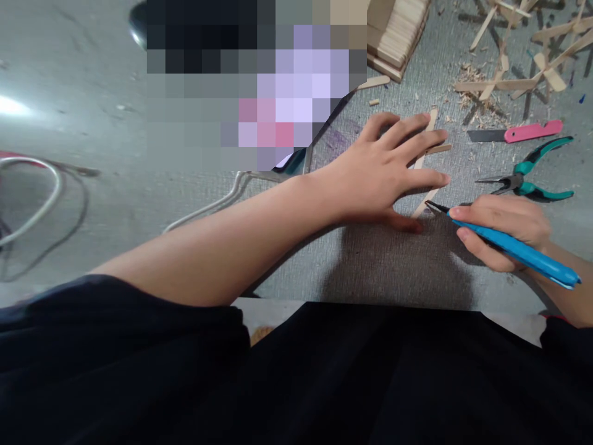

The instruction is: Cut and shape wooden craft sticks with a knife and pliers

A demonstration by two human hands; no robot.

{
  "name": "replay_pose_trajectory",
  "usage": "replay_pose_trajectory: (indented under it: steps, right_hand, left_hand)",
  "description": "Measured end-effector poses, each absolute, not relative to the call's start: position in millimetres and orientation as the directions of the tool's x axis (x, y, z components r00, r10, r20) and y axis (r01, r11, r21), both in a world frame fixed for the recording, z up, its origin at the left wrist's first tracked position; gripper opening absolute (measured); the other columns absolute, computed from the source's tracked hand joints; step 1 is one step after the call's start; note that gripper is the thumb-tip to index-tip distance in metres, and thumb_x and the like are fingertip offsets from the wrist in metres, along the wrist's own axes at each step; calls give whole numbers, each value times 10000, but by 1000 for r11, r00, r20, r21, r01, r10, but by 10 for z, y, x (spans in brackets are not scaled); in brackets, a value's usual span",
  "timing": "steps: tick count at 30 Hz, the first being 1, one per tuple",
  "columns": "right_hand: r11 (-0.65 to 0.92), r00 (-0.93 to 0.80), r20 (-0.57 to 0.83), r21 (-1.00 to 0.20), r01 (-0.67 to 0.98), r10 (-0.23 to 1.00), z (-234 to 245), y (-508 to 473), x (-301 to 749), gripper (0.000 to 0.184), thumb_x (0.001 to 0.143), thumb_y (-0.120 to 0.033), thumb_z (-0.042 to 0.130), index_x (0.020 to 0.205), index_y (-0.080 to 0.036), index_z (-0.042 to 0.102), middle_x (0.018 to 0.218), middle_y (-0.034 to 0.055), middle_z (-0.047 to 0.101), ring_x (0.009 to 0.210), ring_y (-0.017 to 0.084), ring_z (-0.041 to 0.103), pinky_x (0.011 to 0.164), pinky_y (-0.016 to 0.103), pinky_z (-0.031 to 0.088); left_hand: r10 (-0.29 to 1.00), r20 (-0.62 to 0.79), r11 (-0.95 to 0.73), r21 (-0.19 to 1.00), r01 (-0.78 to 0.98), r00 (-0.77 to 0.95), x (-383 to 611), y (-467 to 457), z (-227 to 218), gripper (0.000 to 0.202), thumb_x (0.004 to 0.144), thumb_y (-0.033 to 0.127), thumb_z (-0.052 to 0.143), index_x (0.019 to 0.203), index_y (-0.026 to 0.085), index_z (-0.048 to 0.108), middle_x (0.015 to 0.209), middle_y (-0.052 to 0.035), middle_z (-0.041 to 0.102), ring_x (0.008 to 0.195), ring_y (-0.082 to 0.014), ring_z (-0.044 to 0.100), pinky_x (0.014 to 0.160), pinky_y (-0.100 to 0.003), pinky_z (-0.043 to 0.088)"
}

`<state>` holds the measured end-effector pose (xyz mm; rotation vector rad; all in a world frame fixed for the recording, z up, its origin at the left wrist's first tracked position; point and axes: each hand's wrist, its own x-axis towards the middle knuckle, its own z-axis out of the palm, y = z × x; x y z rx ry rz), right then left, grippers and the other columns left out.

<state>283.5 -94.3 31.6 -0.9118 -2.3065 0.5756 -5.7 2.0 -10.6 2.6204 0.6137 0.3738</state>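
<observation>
My left hand [389,164] lies palm down on the table with its fingers spread. Under those fingers a pale craft stick [419,207] runs diagonally, and they partly cover it. A shorter wooden strip [438,149] pokes out sideways between two fingertips. In my right hand [507,228] is a slim blue pen [523,250], gripped between thumb and fingers. Its narrow dark tip meets the lower part of the craft stick, near my left thumb.
Beyond my right hand lie green-handled pliers [514,180] and a pink-handled blade [532,131]. Joined craft-stick pieces [498,83] stand among wood shavings [475,86]. A stack of sticks [398,37] is at the back. A white cable [208,207] passes behind my left forearm. One patch is pixelated.
</observation>
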Motion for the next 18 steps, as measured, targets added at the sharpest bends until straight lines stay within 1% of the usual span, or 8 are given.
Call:
replay_pose_trajectory:
  steps: [4,7,9,11,13,15,18]
  right_hand:
    - [690,-596,377,-543,478,709,323,-950,2862,542,1035,-152,739,1545,-335,720,820,-29,750,612,169,650,558,323,523]
    - [703,-600,387,-524,482,700,306,-962,2874,507,1025,-158,744,1506,-317,730,816,-24,766,602,174,660,560,327,528]
    - [702,-590,396,-520,487,704,284,-974,2868,479,1039,-180,738,1496,-321,731,837,-17,789,615,177,684,573,327,542]
    - [700,-566,421,-519,490,709,261,-985,2851,444,1059,-201,733,1486,-322,735,846,-16,795,627,170,696,593,317,556]
    - [707,-549,450,-513,488,705,242,-991,2831,420,1068,-213,740,1481,-293,740,835,-11,782,632,161,693,614,303,567]
    - [713,-547,461,-498,493,699,229,-990,2814,407,1079,-226,737,1483,-277,741,825,-14,767,631,157,680,622,296,569]
    - [706,-555,439,-499,503,706,224,-981,2798,410,1099,-251,721,1505,-304,726,837,-28,758,635,157,676,619,294,573]
  left_hand:
    - [467,145,-818,447,363,873,-65,23,-103,725,896,652,929,1548,433,701,1926,-105,423,1738,-534,386,1368,-821,289]
    - [466,142,-817,447,363,873,-74,26,-108,746,887,677,924,1550,421,696,1931,-107,410,1738,-530,373,1369,-830,282]
    - [469,138,-812,456,364,872,-79,31,-111,743,903,693,891,1559,406,691,1938,-83,397,1745,-525,355,1384,-827,272]
    - [464,126,-808,466,361,877,-86,37,-112,719,932,689,848,1571,403,682,1941,-38,390,1747,-509,347,1407,-806,262]
    - [461,117,-804,476,358,880,-91,40,-116,714,939,661,846,1583,407,673,1941,-22,388,1746,-500,352,1417,-794,257]
    - [466,125,-798,486,356,876,-94,38,-126,742,913,642,886,1586,415,671,1943,-43,389,1748,-510,363,1409,-809,254]
    - [482,147,-788,503,354,864,-92,31,-148,780,870,655,927,1576,432,680,1939,-65,396,1752,-529,373,1402,-823,246]
